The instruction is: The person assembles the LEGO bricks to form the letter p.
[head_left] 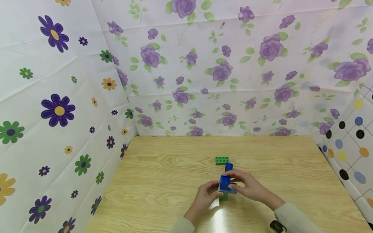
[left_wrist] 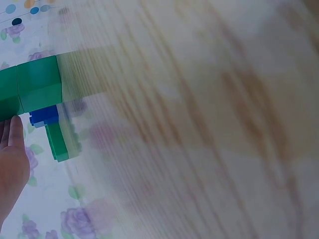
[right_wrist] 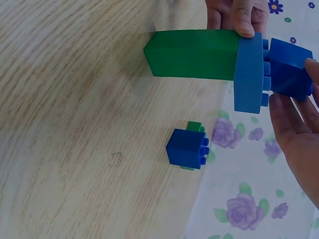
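A column of two green bricks (right_wrist: 194,54) stands on the table, with a flat light blue brick (right_wrist: 248,74) across its top. My left hand (head_left: 205,195) holds the light blue brick at its left end, the thumb near where it meets the green. Between thumb and fingers, my right hand (head_left: 247,186) pinches a dark blue brick (right_wrist: 290,67) over the light blue one's studs. That dark blue brick looks slightly tilted in the right wrist view; whether it is pressed down, I cannot tell. In the left wrist view, left-hand fingers (left_wrist: 16,132) show beside the green bricks.
Behind the column, another dark blue brick (head_left: 229,166) rests on the wooden table (head_left: 163,168). A flat green brick (head_left: 222,160) lies just beyond it. Flower-patterned sheets (head_left: 180,81) hang along the table's back and left. A dark band (head_left: 277,226) is on the right wrist.
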A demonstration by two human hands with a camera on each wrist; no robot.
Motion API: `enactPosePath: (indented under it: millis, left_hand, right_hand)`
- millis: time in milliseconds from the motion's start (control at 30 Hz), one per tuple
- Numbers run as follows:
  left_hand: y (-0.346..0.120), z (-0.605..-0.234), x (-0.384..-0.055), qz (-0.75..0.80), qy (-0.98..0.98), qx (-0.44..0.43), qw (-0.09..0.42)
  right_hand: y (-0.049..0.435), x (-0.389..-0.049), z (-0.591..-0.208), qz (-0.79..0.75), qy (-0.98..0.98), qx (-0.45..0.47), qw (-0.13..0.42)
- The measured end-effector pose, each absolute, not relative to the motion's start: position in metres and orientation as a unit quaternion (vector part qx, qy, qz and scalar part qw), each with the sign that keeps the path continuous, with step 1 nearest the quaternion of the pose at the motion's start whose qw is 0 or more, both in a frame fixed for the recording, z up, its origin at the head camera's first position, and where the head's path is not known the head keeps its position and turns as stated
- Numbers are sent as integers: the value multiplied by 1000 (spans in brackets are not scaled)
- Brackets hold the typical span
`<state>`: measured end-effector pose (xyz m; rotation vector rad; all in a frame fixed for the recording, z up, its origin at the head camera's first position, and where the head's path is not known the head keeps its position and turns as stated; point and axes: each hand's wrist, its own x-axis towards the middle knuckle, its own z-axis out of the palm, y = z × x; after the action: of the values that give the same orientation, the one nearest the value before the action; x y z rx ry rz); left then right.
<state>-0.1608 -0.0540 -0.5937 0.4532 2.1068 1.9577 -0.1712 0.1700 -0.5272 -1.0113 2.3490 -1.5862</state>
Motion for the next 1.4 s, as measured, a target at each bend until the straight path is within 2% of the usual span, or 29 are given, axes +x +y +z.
enactPosePath:
  millis: [533, 800, 1100, 1400]
  left_hand:
    - [-53, -591, -158, 668, 720, 149, 118]
    - [-53, -593, -159, 670, 718, 151, 113]
    - [-53, -592, -158, 666, 721, 162, 100]
    - [-54, -590, -159, 663, 725, 154, 108]
  right_hand:
    - [169, -165, -530, -502, 777, -380, 10]
    - [167, -164, -532, -480, 783, -393, -38]
    - [165, -163, -528, -468, 792, -392, -24]
    - [162, -162, -529, -460, 795, -393, -43]
